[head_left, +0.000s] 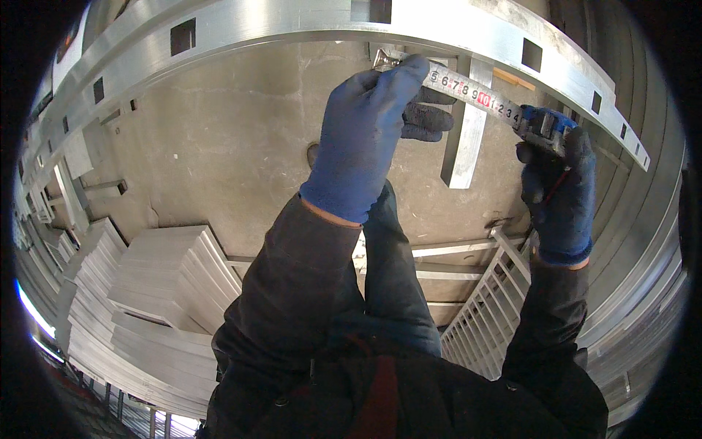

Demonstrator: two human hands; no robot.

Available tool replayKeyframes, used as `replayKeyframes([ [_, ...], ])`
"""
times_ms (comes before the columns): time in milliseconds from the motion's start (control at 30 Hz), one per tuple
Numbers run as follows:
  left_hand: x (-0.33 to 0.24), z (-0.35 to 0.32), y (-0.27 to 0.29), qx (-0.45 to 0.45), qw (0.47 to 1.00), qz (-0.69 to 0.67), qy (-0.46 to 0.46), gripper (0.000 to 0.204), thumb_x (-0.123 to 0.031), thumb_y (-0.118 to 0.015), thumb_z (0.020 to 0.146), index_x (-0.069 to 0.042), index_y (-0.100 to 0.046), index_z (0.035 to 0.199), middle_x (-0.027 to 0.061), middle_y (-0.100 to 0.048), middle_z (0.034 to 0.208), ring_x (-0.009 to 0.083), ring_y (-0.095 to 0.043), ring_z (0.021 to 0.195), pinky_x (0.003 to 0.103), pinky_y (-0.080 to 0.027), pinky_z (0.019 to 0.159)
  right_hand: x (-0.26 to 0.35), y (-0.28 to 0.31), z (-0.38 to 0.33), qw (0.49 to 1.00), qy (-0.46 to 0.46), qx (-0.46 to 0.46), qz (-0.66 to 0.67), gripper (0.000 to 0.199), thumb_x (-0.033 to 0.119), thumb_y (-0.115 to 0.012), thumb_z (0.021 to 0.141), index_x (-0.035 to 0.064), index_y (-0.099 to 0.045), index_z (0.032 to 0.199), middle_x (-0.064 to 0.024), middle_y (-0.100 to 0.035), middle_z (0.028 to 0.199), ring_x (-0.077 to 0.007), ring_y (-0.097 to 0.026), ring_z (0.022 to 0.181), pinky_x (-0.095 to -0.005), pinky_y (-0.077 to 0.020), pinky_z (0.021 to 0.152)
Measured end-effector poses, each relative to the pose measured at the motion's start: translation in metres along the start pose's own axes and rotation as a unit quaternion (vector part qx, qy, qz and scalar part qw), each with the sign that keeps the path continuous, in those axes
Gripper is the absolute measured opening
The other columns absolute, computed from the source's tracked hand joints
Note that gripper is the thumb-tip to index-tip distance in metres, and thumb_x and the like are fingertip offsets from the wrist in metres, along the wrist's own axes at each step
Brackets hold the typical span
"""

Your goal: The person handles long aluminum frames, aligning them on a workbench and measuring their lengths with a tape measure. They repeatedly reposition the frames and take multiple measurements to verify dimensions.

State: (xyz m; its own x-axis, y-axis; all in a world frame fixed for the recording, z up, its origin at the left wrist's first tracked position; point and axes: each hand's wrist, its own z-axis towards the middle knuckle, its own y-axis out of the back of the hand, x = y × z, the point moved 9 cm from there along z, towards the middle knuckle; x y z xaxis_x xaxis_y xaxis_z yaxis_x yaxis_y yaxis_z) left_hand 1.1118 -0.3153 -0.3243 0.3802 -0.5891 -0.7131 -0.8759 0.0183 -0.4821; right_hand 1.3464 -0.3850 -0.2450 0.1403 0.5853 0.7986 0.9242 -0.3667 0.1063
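Observation:
Both hands wear blue knit gloves with dark, dirty fingers. My left hand (pixel 369 121) pinches the pulled-out blade of a tape measure (pixel 475 91) near its metal end hook. In my right hand (pixel 559 183) is the blue and black case of that tape measure, gripped at the right. The white blade runs between the hands, sloping down to the right. It passes just below a long silver metal beam (pixel 292 20) with square cut-outs and in front of a short metal bar (pixel 466 146) that juts toward me. Whether the hook touches the beam cannot be made out.
Stacks of pale flat panels (pixel 164 267) stand at the lower left. A slatted metal frame (pixel 482 307) leans at the lower right, near my legs. Long metal profiles (pixel 643 212) line the right side. Metal pieces (pixel 69 190) lie on the concrete floor (pixel 227 139) at left.

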Motion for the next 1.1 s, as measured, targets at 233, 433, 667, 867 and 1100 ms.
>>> replayKeyframes([
  [233,-0.002,0.001,-0.004,-0.036,0.999,-0.022,0.013,0.042,-0.036,-0.067,0.105,0.002,-0.069,0.123,0.0196,-0.078,0.1,0.0232,-0.076,0.076,0.036,-0.064,0.07,0.008,0.01,0.004,0.999,0.011,0.013,-0.031,0.056,0.057,-0.063,0.103,0.0085,-0.068,0.13,-0.0118,-0.076,0.096,-0.0071,-0.06,0.059,-0.017,-0.0412,0.048],
  [433,0.004,0.002,-0.003,-0.06,0.997,-0.032,0.033,0.04,-0.035,-0.068,0.105,0.002,-0.069,0.121,0.0191,-0.079,0.1,0.0225,-0.076,0.075,0.035,-0.064,0.069,0.011,0.014,0.003,0.999,0.018,-0.012,-0.044,0.052,0.052,-0.062,0.105,0.0063,-0.068,0.13,-0.0112,-0.075,0.098,-0.0071,-0.058,0.062,-0.0185,-0.0411,0.051],
  [667,0.002,0.002,-0.004,-0.053,0.998,-0.014,0.02,0.039,-0.036,-0.064,0.107,-0.001,-0.071,0.123,0.0188,-0.079,0.104,0.0236,-0.076,0.078,0.038,-0.064,0.072,0.008,0.018,0.005,0.995,0.057,0.004,-0.078,0.053,0.053,-0.059,0.106,0.0062,-0.068,0.129,-0.0109,-0.075,0.1,-0.0054,-0.054,0.06,-0.0189,-0.0377,0.051],
  [867,0.005,0.004,-0.001,-0.045,0.998,-0.013,0.034,0.04,-0.038,-0.062,0.108,-0.002,-0.072,0.124,0.0188,-0.079,0.106,0.024,-0.076,0.078,0.038,-0.064,0.074,0.002,0.027,0.014,0.997,0.056,0.009,-0.061,0.053,0.052,-0.059,0.106,0.0066,-0.066,0.132,-0.0111,-0.075,0.105,-0.0062,-0.055,0.064,-0.0191,-0.039,0.053],
  [1100,0.009,0.004,0.002,-0.036,0.998,-0.031,0.048,0.037,-0.035,-0.063,0.107,-0.001,-0.072,0.119,0.0187,-0.078,0.099,0.0229,-0.074,0.074,0.037,-0.062,0.066,0.0,0.026,0.013,0.993,0.054,0.043,-0.097,0.055,0.048,-0.054,0.109,0.0032,-0.063,0.139,-0.0128,-0.073,0.113,-0.0092,-0.06,0.083,-0.0197,-0.0462,0.066],
])
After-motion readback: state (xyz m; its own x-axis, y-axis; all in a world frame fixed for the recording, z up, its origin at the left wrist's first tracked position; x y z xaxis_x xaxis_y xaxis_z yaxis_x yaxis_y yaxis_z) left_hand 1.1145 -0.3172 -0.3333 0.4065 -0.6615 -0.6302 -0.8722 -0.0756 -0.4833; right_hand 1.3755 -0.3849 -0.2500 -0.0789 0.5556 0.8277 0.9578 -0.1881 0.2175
